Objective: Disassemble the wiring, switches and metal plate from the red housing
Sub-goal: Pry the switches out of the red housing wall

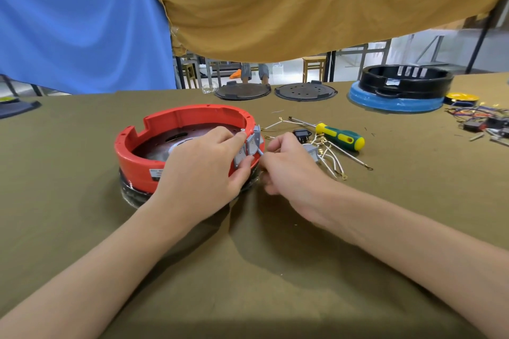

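An olive-green cloth-covered table [275, 269] carries a round red plastic housing [176, 129] at centre-left, a yellow-and-green-handled screwdriver [340, 137] beside loose white wires with brass terminals [334, 158], two dark round perforated plates [275, 90] at the far edge, a black ring housing on a blue base [399, 90], and a tangle of coloured wires [479, 118] far right

Olive-draped table [82, 173] in front; blue cloth [82, 22] hung at left, mustard cloth [303, 2] at right; beyond, wooden stools [314, 67], metal frames [355, 57], bright pale floor [292, 71].
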Demonstrator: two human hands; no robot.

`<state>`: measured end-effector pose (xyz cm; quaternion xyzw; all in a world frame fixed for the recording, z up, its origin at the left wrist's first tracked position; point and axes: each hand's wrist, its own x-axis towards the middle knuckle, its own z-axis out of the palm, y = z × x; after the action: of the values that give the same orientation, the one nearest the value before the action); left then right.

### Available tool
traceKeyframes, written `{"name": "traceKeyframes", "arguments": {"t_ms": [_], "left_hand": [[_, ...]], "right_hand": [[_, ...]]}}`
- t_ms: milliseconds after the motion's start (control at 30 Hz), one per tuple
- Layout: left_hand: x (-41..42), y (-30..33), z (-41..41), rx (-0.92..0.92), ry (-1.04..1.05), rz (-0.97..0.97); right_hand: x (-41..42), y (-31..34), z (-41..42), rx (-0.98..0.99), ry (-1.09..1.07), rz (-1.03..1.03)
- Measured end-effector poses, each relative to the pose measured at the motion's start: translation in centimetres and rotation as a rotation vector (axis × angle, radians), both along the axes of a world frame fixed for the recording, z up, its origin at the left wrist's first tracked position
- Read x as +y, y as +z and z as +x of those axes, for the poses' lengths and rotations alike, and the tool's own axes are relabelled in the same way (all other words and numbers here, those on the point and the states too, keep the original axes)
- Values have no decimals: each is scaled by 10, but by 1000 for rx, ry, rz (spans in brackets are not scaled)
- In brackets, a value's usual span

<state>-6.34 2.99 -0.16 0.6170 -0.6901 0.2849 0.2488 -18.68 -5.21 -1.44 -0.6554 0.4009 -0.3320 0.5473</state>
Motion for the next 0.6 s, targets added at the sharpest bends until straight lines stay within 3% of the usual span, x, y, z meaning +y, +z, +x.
{"name": "traceKeyframes", "arguments": {"t_ms": [267,600], "left_hand": [[-6,0,-9,-17,8,30],[-8,1,-10,7,-29,7]], "right_hand": [[2,-1,1,-12,-82,-58],[-10,13,-10,253,-15,-398]]}}
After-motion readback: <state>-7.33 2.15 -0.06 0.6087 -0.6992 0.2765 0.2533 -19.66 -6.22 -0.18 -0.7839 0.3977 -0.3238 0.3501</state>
